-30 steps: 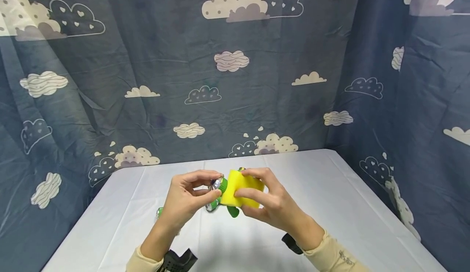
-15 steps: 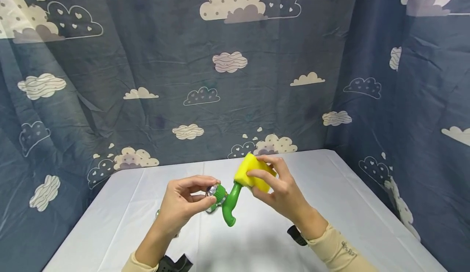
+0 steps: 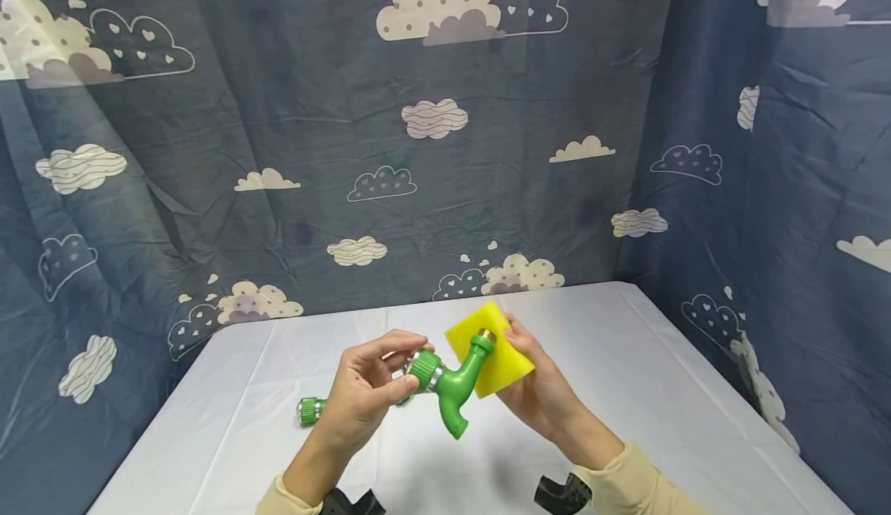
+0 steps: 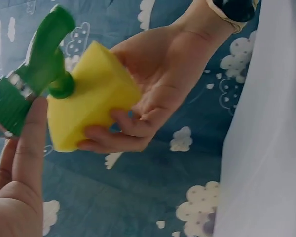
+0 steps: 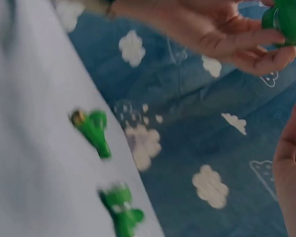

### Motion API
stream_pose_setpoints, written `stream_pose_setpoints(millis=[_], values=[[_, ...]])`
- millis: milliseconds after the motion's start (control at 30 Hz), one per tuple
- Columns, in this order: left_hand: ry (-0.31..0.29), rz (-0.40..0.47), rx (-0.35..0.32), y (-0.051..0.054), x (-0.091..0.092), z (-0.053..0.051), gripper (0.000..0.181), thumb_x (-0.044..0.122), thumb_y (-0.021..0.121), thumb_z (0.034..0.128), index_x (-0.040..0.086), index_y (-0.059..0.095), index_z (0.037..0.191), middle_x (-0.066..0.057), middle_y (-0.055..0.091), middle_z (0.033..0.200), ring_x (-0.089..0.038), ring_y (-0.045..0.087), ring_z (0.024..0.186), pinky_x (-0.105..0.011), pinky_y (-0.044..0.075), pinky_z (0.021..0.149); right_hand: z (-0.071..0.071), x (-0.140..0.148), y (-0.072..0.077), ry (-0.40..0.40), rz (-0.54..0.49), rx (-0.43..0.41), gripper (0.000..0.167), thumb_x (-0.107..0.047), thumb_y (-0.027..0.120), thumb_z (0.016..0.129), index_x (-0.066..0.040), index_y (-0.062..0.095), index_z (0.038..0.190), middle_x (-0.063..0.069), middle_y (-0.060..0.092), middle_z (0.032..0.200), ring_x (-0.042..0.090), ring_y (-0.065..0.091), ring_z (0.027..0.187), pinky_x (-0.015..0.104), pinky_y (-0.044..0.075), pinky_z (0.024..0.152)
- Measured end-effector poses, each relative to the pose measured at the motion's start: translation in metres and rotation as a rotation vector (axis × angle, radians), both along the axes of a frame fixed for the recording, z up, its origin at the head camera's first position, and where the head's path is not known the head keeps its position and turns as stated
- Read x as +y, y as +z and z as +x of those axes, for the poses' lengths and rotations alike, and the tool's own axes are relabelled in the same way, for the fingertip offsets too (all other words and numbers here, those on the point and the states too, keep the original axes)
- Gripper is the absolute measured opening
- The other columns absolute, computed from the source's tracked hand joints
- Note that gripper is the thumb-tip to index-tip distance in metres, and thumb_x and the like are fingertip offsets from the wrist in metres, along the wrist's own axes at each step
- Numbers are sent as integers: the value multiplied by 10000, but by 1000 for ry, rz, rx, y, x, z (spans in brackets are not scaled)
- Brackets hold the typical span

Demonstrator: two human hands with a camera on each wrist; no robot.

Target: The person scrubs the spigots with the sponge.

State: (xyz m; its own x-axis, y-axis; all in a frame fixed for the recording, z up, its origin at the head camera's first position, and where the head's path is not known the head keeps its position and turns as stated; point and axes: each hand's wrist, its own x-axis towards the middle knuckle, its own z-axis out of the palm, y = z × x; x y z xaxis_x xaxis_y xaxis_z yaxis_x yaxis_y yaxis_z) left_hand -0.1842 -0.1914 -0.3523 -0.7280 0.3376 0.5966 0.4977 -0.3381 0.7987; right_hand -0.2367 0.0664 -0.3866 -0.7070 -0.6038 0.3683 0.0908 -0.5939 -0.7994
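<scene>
My left hand [image 3: 362, 383] pinches a green tap [image 3: 455, 387] by its ribbed knob, above the table. The tap's spout points down and its brass threaded end points up to the right. My right hand [image 3: 546, 395] holds a yellow sponge [image 3: 511, 368] behind the tap, its fingers mostly hidden by the sponge in the head view. In the left wrist view, the right fingers [image 4: 130, 126] curl round the edge of the sponge [image 4: 96, 98], whose face is at or very near the tap's body; contact is unclear.
A second green tap [image 3: 309, 410] lies on the white-covered table [image 3: 612, 360], left of my left hand. The right wrist view shows two taps there, one [image 5: 93, 131] with a brass end and another [image 5: 121, 207] blurred. A cloud-patterned curtain [image 3: 487, 213] hangs behind.
The sponge was wrapped over the tap, then drew right and up along its threaded end. Now it lies flatter behind the tap, which has tilted into fuller view.
</scene>
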Motion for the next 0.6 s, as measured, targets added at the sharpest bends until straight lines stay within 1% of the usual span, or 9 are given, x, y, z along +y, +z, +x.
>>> stream_pose_setpoints(millis=[67,100,167,200,233,300,367,500,600], values=[[-6,33,10,-6,5,-2,479,-155,664,915,147,775,1270,-13,671,1276,-119,690,1191,-231,637,959,3,0,-2,126,-100,-96,322,-310,330,1171,-284,528,1423,-57,668,1295,77,685,1144,198,585,1035],[-4,49,26,-8,8,-2,487,-170,650,911,139,774,1267,-19,668,1283,-127,682,1204,-232,630,979,3,-1,-3,178,-144,-126,351,-333,324,1174,-273,554,1432,-44,674,1311,91,687,1167,208,581,1054],[14,71,43,-13,12,-4,506,-188,643,900,143,770,1260,-8,670,1296,-129,672,1222,-226,616,1006,2,-3,-5,273,-216,-166,405,-365,319,1178,-234,599,1439,-13,674,1342,121,681,1207,231,574,1086],[26,78,53,-15,13,-4,512,-195,645,898,147,767,1259,-3,672,1301,-129,668,1230,-222,610,1015,1,-4,-6,309,-239,-179,420,-376,325,1177,-220,615,1438,-1,673,1353,132,678,1223,239,569,1100],[41,84,55,-17,15,-5,505,-194,656,898,150,767,1251,2,675,1302,-128,670,1229,-218,611,1009,0,-5,-7,333,-251,-184,426,-375,329,1176,-229,613,1458,3,668,1369,137,675,1239,243,563,1111],[77,95,49,-20,17,-5,483,-179,685,904,161,769,1237,8,680,1301,-124,685,1218,-217,619,992,-1,-7,-9,359,-248,-195,423,-370,338,1174,-234,605,1472,5,663,1379,137,673,1247,242,558,1119],[132,94,29,-22,18,-6,455,-151,728,902,173,770,1218,14,688,1287,-115,711,1196,-229,630,977,-2,-8,-10,358,-220,-216,406,-367,364,1168,-230,595,1471,3,662,1375,137,677,1241,239,558,1116],[265,88,-17,-23,18,-6,413,-119,783,887,155,764,1196,15,713,1250,-113,751,1145,-257,643,967,0,-8,-10,322,-121,-266,354,-378,438,1145,-213,585,1421,-2,676,1335,128,683,1199,225,577,1073],[367,99,-29,-23,17,-8,393,-144,788,868,95,747,1177,4,734,1217,-114,767,1101,-260,649,951,2,-6,-11,307,-71,-282,326,-375,467,1135,-230,580,1403,-8,682,1315,120,680,1180,220,587,1045]])
